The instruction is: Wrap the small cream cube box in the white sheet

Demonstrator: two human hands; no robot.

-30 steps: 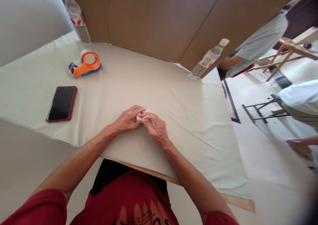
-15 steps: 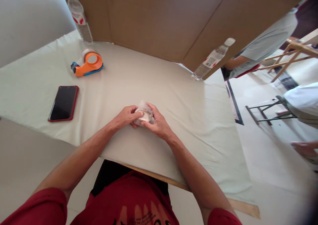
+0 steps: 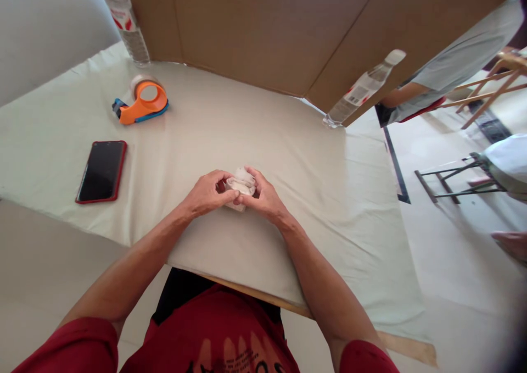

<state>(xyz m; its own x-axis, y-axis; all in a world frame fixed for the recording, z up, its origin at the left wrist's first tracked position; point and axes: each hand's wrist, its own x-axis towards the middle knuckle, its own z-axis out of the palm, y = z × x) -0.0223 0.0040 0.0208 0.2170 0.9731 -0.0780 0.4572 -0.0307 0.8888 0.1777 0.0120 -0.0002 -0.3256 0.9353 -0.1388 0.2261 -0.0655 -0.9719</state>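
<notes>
Near the front of the cloth-covered table, both hands are round a small white bundle (image 3: 242, 184), which looks wrapped in thin translucent plastic or paper; what is inside I cannot make out. My left hand (image 3: 209, 193) grips its left side, the thumb lying across the near edge. On the opposite side, my right hand (image 3: 265, 197) curls its fingers round the bundle, and its thumb meets the left one in front. A pale lower part of the bundle shows beneath the thumbs.
An orange tape dispenser (image 3: 144, 104) and a red-cased phone (image 3: 101, 171) lie on the left. Brown cardboard (image 3: 255, 32) stands along the back, with a water bottle (image 3: 127, 24) at the left and another bottle (image 3: 364, 90) at the right. Beyond it a person's arm (image 3: 405, 94) shows.
My left thumb has shifted from on top of the bundle to its near edge, beside the right thumb. The wrapping looks more gathered on top. The view has shifted slightly.
</notes>
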